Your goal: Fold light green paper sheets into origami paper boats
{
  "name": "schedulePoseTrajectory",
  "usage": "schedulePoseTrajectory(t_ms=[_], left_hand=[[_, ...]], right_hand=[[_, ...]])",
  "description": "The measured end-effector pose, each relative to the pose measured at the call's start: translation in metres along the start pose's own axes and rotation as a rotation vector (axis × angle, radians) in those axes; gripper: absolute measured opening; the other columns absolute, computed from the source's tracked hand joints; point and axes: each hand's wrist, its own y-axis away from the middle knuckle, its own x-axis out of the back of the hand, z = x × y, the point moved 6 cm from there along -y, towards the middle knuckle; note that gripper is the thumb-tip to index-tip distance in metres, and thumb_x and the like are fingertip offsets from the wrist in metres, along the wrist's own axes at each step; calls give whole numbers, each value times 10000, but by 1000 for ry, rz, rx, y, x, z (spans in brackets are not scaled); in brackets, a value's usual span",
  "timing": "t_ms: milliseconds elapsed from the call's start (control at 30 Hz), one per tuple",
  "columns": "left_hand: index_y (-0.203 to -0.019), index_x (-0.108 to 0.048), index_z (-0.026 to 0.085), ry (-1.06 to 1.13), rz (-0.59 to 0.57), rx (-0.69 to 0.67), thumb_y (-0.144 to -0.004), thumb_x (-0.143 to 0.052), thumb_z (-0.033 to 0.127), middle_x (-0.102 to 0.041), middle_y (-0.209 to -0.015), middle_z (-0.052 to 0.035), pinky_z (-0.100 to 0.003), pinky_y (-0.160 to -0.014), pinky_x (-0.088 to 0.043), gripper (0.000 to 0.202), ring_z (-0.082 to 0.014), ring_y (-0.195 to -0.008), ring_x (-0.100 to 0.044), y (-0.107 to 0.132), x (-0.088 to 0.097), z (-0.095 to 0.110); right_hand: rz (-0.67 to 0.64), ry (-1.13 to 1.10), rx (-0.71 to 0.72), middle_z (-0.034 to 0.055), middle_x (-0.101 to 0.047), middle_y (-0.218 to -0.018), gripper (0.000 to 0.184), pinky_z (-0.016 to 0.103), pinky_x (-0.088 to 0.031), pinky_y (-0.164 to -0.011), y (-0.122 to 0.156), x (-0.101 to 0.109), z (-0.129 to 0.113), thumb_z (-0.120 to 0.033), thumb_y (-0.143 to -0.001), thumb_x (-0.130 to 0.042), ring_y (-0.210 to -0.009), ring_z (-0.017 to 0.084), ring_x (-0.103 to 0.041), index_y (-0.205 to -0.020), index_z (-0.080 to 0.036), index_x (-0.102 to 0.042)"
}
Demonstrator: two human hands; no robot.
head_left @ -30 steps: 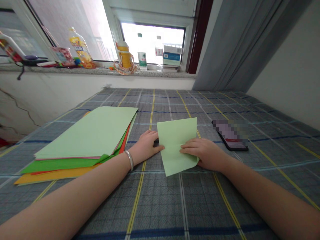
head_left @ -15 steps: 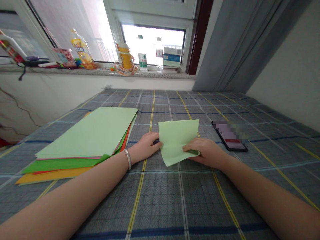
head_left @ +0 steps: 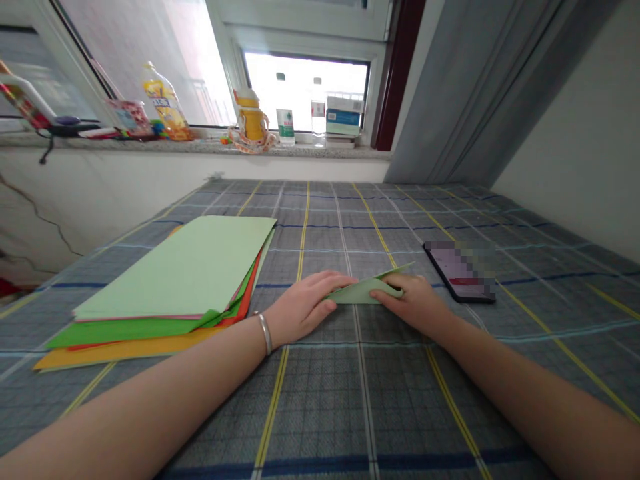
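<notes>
A folded sheet of light green paper [head_left: 370, 288] lies between my hands on the checked cloth [head_left: 350, 400], tipped up so that I see it almost edge-on. My left hand [head_left: 305, 307], a silver bangle at its wrist, rests flat with its fingers stretched onto the sheet's left end. My right hand [head_left: 415, 301] pinches the sheet's right part, fingers closed on it.
A stack of coloured paper sheets [head_left: 170, 280], light green on top, lies at the left. A phone [head_left: 457, 270] lies to the right of my hands. Bottles [head_left: 165, 107] and boxes [head_left: 343, 117] stand on the window sill. A grey curtain [head_left: 480, 87] hangs at the right.
The sheet's near part has been lifted up and over away from me, so it now looks thin and flat. My left hand slid right onto it.
</notes>
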Motion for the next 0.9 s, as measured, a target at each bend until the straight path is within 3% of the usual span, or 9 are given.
schedulePoseTrajectory(t_ms=[133, 300, 367, 467, 567, 633, 733, 900], left_hand=[[-1267, -472, 227, -45, 138, 215, -972, -358, 295, -630, -1101, -29, -263, -827, -472, 323, -145, -885, -608, 1, 5, -10], [-1251, -494, 232, -22, 225, 363, -958, -371, 312, -631, -860, 8, -236, -646, -460, 327, -121, -645, -549, 4, 7, -20], [-1254, -488, 228, 9, 232, 375, -959, -361, 329, -630, -867, 3, -244, -650, -463, 336, -130, -665, -549, 3, 7, -22], [-1232, -501, 211, 44, 261, 356, -953, -355, 306, -623, -1054, -34, -278, -782, -479, 329, -165, -863, -579, 1, 8, -21], [-1216, -504, 196, 69, 257, 344, -949, -351, 277, -610, -1099, -46, -287, -847, -473, 319, -176, -947, -572, 0, 6, -15], [-1215, -497, 198, 71, 242, 332, -952, -343, 259, -615, -1082, -40, -271, -833, -473, 311, -166, -930, -576, 0, 4, -11], [-1207, -498, 214, 57, 203, 314, -965, -323, 263, -627, -1009, -19, -249, -762, -475, 302, -143, -830, -583, 0, 0, -6], [-1178, -516, 227, 28, 186, 276, -971, -332, 289, -629, -966, -2, -250, -731, -466, 284, -129, -764, -575, 0, -2, -3]], right_hand=[[82, -21, -37, -3, -674, -718, 183, 302, -418, -611, 2, 4, 1, -391, -819, -610, -646, 170, -606, -748, -223, -619], [196, -62, 70, 14, -636, -738, 145, 325, -448, -653, 4, 15, -5, -337, -840, -576, -702, 182, -591, -755, -220, -570], [288, -38, 149, 55, -645, -866, 122, 382, -460, -765, 5, 22, -8, -302, -834, -571, -842, 216, -591, -745, -220, -561], [415, -12, 167, 119, -570, -1185, 89, 473, -421, -904, 6, 29, -7, -274, -808, -593, -1086, 273, -527, -748, -213, -570], [429, -52, 128, 137, -455, -1354, 99, 496, -395, -958, 5, 29, -5, -272, -818, -590, -1210, 292, -457, -751, -203, -567], [416, -90, 143, 126, -501, -1311, 97, 490, -388, -975, 5, 28, -6, -262, -830, -587, -1201, 277, -473, -757, -208, -554], [408, -132, 187, 80, -625, -1088, 84, 455, -418, -940, 5, 28, -10, -247, -843, -591, -1061, 233, -558, -776, -224, -546], [453, -106, 191, 52, -621, -952, 87, 434, -443, -869, 7, 30, -14, -250, -824, -626, -955, 221, -574, -767, -230, -564]])
